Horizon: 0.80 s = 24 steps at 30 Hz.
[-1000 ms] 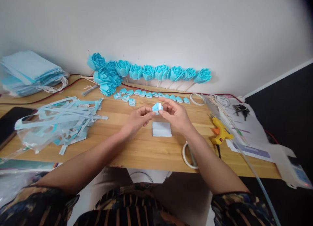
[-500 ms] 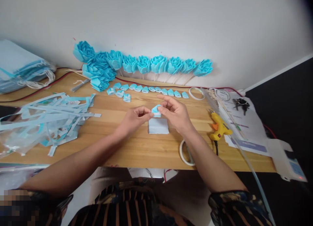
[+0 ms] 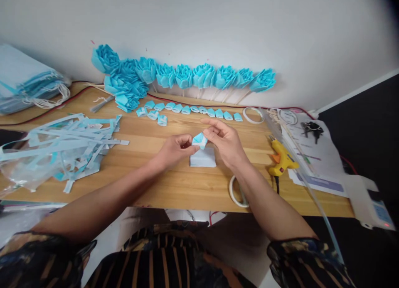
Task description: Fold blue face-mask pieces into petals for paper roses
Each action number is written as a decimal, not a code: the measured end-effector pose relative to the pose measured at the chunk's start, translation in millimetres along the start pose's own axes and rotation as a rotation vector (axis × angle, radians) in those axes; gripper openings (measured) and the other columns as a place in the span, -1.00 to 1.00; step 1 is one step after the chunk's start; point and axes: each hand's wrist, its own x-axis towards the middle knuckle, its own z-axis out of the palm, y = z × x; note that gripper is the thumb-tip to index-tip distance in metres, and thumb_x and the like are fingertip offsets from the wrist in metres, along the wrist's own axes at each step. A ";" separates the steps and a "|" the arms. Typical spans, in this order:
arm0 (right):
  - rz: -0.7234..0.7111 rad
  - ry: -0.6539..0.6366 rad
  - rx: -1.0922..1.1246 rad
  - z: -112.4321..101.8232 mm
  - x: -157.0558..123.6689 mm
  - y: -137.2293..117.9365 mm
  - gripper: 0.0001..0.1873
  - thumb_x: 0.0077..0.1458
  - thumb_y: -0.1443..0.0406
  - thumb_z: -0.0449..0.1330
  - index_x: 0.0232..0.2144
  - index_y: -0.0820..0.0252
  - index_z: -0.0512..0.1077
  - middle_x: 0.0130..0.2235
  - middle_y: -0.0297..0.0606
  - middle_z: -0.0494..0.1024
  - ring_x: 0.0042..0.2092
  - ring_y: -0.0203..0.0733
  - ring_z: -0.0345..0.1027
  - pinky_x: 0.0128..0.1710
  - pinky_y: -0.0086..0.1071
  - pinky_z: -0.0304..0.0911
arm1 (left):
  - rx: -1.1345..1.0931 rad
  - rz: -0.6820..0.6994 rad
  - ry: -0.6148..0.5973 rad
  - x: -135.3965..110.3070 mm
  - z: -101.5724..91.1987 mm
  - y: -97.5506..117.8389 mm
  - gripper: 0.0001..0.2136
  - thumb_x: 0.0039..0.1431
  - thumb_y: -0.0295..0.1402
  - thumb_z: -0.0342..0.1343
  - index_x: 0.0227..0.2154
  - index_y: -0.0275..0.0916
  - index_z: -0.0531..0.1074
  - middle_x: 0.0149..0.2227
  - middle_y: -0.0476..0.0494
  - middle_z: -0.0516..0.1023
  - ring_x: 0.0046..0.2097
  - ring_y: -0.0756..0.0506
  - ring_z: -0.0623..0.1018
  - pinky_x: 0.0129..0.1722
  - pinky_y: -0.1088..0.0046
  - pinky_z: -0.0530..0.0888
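Note:
A small folded light-blue petal [image 3: 200,141] with a white strip across its lower part is held up above the middle of the table. My left hand [image 3: 178,150] pinches its left side between thumb and fingers. At its upper right edge, the thumb and forefinger of my right hand [image 3: 223,139] close on it, the other fingers curled loosely above. Just below the petal lies a stack of pale squares [image 3: 202,159], partly covered by it. Behind my hands, several similar folded petals [image 3: 186,109] lie in a row, with a few more [image 3: 162,120] in front at the left.
Finished blue flowers [image 3: 204,75] on sticks lean against the wall. Cut strips [image 3: 84,140] heap at left, beside stacked blue-white material [image 3: 28,82]. On the right are a yellow glue gun [image 3: 282,158], tape rolls [image 3: 253,115], keys [image 3: 312,130] and papers [image 3: 324,155].
The petal has tilted, showing its folded flaps and point more openly. My right thumb has drawn back to its upper right edge. My left hand keeps its pinch. The view has shifted slightly.

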 end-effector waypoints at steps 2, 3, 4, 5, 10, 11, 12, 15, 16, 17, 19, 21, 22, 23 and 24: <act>0.018 -0.012 0.011 -1.0 -0.2 -1.3 -0.66 0.07 0.09 0.29 -0.11 0.06 0.55 -0.43 -0.41 0.46 -0.39 -0.34 0.34 -0.31 -0.39 0.36 | 0.004 -0.010 0.003 0.0 -0.5 -0.1 -0.68 0.03 -0.18 0.17 -0.59 -0.24 0.20 -0.55 0.08 0.17 -0.47 0.08 0.18 -0.46 0.50 0.12; 0.023 -0.032 0.010 -1.2 -0.5 -1.9 -0.65 0.11 0.06 0.26 -0.10 0.06 0.55 -0.40 -0.39 0.47 -0.37 -0.33 0.35 -0.29 -0.39 0.36 | 0.002 -0.017 0.004 0.1 -0.5 0.0 -0.69 0.03 -0.18 0.17 -0.58 -0.24 0.20 -0.54 0.08 0.18 -0.47 0.07 0.18 -0.45 0.50 0.13; 0.024 -0.060 0.001 -1.2 -1.0 -2.3 -0.63 0.12 0.04 0.25 -0.08 0.06 0.55 -0.37 -0.37 0.48 -0.34 -0.33 0.36 -0.27 -0.38 0.36 | 0.000 -0.026 0.004 0.1 -0.5 0.3 -0.70 0.03 -0.18 0.17 -0.58 -0.24 0.21 -0.54 0.08 0.18 -0.46 0.07 0.18 -0.45 0.50 0.13; 0.020 -0.092 -0.018 -1.0 -1.5 -2.4 -0.61 0.11 0.04 0.26 -0.06 0.06 0.54 -0.34 -0.36 0.50 -0.32 -0.32 0.36 -0.27 -0.39 0.35 | 0.001 -0.034 0.003 0.0 -0.2 0.9 -0.71 0.02 -0.19 0.16 -0.58 -0.24 0.21 -0.54 0.08 0.18 -0.46 0.07 0.18 -0.45 0.50 0.13; -0.035 -0.104 -0.195 0.1 -2.5 1.1 -0.56 -0.01 0.15 0.37 -0.05 0.11 0.54 -0.37 -0.38 0.48 -0.41 -0.37 0.25 -0.44 -0.46 0.17 | 0.058 -0.037 -0.042 -1.3 3.1 4.8 -0.70 0.00 -0.23 0.15 -0.62 -0.22 0.16 -0.56 0.09 0.11 -0.48 0.07 0.14 -0.46 0.48 0.10; -0.038 -0.084 -0.204 -0.3 -2.1 1.9 -0.59 0.01 0.15 0.35 -0.07 0.12 0.55 -0.40 -0.39 0.47 -0.42 -0.37 0.24 -0.45 -0.46 0.16 | 0.066 -0.033 -0.048 -1.5 3.7 5.3 -0.68 0.00 -0.23 0.15 -0.63 -0.22 0.14 -0.57 0.09 0.10 -0.49 0.07 0.13 -0.47 0.48 0.09; -0.034 -0.063 -0.199 -0.8 -1.6 2.4 -0.63 0.04 0.13 0.32 -0.09 0.12 0.56 -0.41 -0.38 0.46 -0.42 -0.36 0.25 -0.44 -0.45 0.18 | 0.067 -0.031 -0.049 -1.6 4.0 5.6 -0.68 0.01 -0.23 0.16 -0.64 -0.22 0.13 -0.58 0.09 0.09 -0.49 0.07 0.13 -0.47 0.48 0.09; -0.013 -0.004 -0.151 -3.5 0.3 1.6 -0.64 0.14 0.05 0.22 -0.10 0.09 0.56 -0.38 -0.34 0.50 -0.35 -0.30 0.34 -0.34 -0.40 0.30 | 0.030 -0.029 -0.016 -0.8 3.3 5.1 -0.68 0.01 -0.23 0.17 -0.63 -0.22 0.17 -0.58 0.09 0.12 -0.50 0.07 0.14 -0.48 0.48 0.09; -0.007 -0.001 -0.138 -4.5 0.8 0.7 -0.62 0.15 0.02 0.20 -0.10 0.08 0.56 -0.35 -0.32 0.52 -0.33 -0.28 0.37 -0.30 -0.37 0.33 | 0.009 -0.031 0.007 -0.3 2.5 4.7 -0.69 0.01 -0.22 0.18 -0.62 -0.23 0.19 -0.58 0.09 0.14 -0.50 0.07 0.15 -0.48 0.49 0.10; -0.003 -0.010 -0.128 -5.5 1.2 -0.3 -0.61 0.15 0.00 0.20 -0.09 0.07 0.55 -0.34 -0.31 0.53 -0.31 -0.27 0.39 -0.27 -0.35 0.36 | -0.011 -0.032 0.034 0.4 1.5 4.3 -0.70 0.02 -0.22 0.18 -0.61 -0.23 0.21 -0.57 0.08 0.17 -0.49 0.07 0.17 -0.47 0.49 0.10; -0.001 -0.061 -0.117 -7.2 1.7 -1.9 -0.59 0.12 0.01 0.23 -0.06 0.06 0.54 -0.33 -0.32 0.53 -0.30 -0.25 0.41 -0.23 -0.32 0.38 | -0.042 -0.035 0.088 1.6 -0.4 3.6 -0.70 0.02 -0.21 0.20 -0.59 -0.23 0.23 -0.57 0.08 0.20 -0.49 0.07 0.18 -0.47 0.49 0.11; -0.003 -0.119 -0.126 -8.7 2.2 -2.1 -0.57 0.05 0.09 0.31 -0.03 0.06 0.52 -0.32 -0.33 0.54 -0.28 -0.26 0.42 -0.21 -0.33 0.37 | -0.055 -0.038 0.121 2.5 -1.6 3.1 -0.70 0.03 -0.20 0.21 -0.59 -0.24 0.25 -0.57 0.09 0.21 -0.49 0.07 0.18 -0.47 0.49 0.12; -0.008 -0.139 -0.139 -9.5 2.6 -1.6 -0.55 0.02 0.14 0.33 -0.01 0.06 0.51 -0.31 -0.34 0.54 -0.27 -0.27 0.42 -0.21 -0.35 0.36 | -0.060 -0.040 0.126 2.7 -1.8 3.0 -0.70 0.02 -0.19 0.22 -0.59 -0.24 0.26 -0.57 0.09 0.22 -0.49 0.08 0.18 -0.47 0.50 0.13; -0.015 -0.153 -0.151 -10.3 3.2 -0.7 -0.54 0.00 0.19 0.35 -0.01 0.06 0.50 -0.30 -0.35 0.54 -0.26 -0.28 0.42 -0.21 -0.36 0.35 | -0.063 -0.041 0.123 2.9 -1.8 3.0 -0.70 0.01 -0.18 0.23 -0.59 -0.25 0.28 -0.57 0.09 0.23 -0.49 0.08 0.19 -0.47 0.50 0.14; -0.023 -0.161 -0.161 -11.2 4.0 0.6 -0.52 -0.02 0.21 0.35 0.00 0.07 0.50 -0.29 -0.35 0.54 -0.26 -0.28 0.41 -0.21 -0.37 0.34 | -0.069 -0.042 0.117 2.9 -1.6 3.2 -0.69 0.01 -0.17 0.24 -0.58 -0.25 0.29 -0.57 0.09 0.24 -0.49 0.08 0.20 -0.47 0.50 0.14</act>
